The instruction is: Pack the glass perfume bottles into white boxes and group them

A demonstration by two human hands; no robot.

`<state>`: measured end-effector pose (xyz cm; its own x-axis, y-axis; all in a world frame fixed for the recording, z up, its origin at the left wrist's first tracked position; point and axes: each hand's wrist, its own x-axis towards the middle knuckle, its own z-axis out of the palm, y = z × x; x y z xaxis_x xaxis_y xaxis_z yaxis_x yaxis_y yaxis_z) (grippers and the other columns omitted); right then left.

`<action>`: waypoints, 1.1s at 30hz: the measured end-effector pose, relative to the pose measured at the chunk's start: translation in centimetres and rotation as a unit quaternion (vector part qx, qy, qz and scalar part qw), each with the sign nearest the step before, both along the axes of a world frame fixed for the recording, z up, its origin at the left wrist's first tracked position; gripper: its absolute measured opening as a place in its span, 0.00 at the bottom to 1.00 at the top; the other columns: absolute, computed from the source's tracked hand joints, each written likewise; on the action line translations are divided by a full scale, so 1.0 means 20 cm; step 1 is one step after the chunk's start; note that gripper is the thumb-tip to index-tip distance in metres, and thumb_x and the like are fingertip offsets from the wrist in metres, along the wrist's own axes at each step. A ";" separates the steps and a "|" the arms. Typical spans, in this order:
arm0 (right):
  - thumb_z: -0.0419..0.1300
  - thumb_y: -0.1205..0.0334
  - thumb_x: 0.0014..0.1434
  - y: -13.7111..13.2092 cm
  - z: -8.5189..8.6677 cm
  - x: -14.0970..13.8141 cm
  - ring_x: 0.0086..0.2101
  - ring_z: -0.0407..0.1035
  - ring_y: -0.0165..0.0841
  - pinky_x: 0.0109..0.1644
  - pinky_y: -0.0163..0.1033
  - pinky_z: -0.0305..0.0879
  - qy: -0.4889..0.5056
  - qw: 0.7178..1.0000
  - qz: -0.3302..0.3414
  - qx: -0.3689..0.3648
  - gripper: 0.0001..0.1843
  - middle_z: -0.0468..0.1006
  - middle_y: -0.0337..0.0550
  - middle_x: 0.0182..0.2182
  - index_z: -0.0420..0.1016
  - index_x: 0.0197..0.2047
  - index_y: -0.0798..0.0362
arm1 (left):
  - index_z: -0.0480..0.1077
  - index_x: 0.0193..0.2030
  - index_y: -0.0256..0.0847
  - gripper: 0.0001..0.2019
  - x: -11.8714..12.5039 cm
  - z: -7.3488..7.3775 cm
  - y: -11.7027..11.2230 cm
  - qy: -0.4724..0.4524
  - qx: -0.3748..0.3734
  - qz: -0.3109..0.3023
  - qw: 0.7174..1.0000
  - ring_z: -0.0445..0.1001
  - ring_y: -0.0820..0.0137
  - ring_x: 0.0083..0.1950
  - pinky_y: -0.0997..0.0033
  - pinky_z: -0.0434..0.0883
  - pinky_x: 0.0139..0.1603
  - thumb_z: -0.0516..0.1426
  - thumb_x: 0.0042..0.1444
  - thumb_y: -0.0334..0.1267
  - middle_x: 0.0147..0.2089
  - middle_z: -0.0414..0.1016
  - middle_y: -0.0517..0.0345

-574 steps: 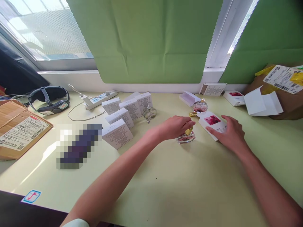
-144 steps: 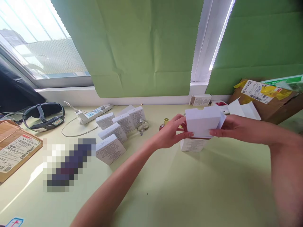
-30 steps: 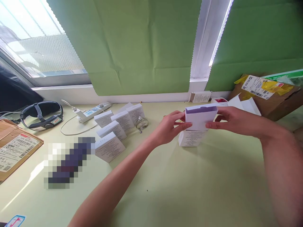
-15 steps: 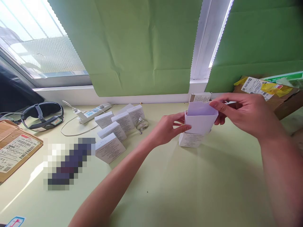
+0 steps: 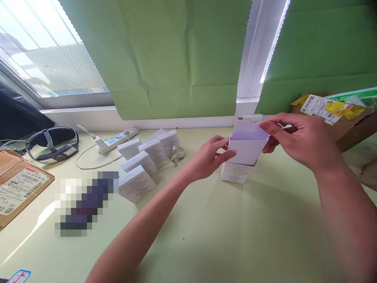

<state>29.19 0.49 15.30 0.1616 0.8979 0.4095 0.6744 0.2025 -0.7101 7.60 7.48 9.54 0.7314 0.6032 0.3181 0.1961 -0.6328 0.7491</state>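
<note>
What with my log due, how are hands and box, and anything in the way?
Left hand on open box, right hand holding its raised flap. Box contents hidden. Nothing seen in the way; bottle off left.

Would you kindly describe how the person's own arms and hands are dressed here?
The left hand and right hand are both ungloved. The left forearm and right forearm show no sleeve, watch, bracelet, cable or marking within the picture. Some fingers are partly hidden, so I cannot rule out a ring.
</note>
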 end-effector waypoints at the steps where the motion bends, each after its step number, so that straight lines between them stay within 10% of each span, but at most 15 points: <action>1: 0.62 0.41 0.58 0.00 0.00 0.00 0.22 0.75 0.34 0.29 0.38 0.70 -0.002 1.000 0.000 0.001 0.17 0.77 0.34 0.20 0.78 0.34 0.46 | 0.69 0.53 0.43 0.15 0.00 0.00 0.00 0.002 -0.003 0.001 1.000 0.71 0.68 0.51 0.69 0.71 0.47 0.49 0.68 0.46 0.53 0.66 0.50; 19: 0.61 0.42 0.59 0.05 -0.07 0.05 0.22 0.77 0.36 0.28 0.39 0.68 -0.008 0.999 0.029 -0.025 0.17 0.80 0.36 0.24 0.79 0.38 0.46 | 0.69 0.49 0.44 0.17 0.00 0.03 -0.02 0.018 0.009 0.001 1.000 0.67 0.65 0.53 0.65 0.70 0.51 0.44 0.69 0.48 0.46 0.65 0.52; 33: 0.60 0.39 0.57 0.06 -0.08 0.06 0.23 0.75 0.38 0.25 0.40 0.63 -0.064 0.996 0.043 -0.054 0.20 0.79 0.40 0.23 0.81 0.37 0.46 | 0.76 0.52 0.43 0.16 0.01 0.00 0.04 -0.092 -0.060 0.064 0.992 0.75 0.71 0.44 0.67 0.76 0.47 0.60 0.60 0.44 0.52 0.72 0.51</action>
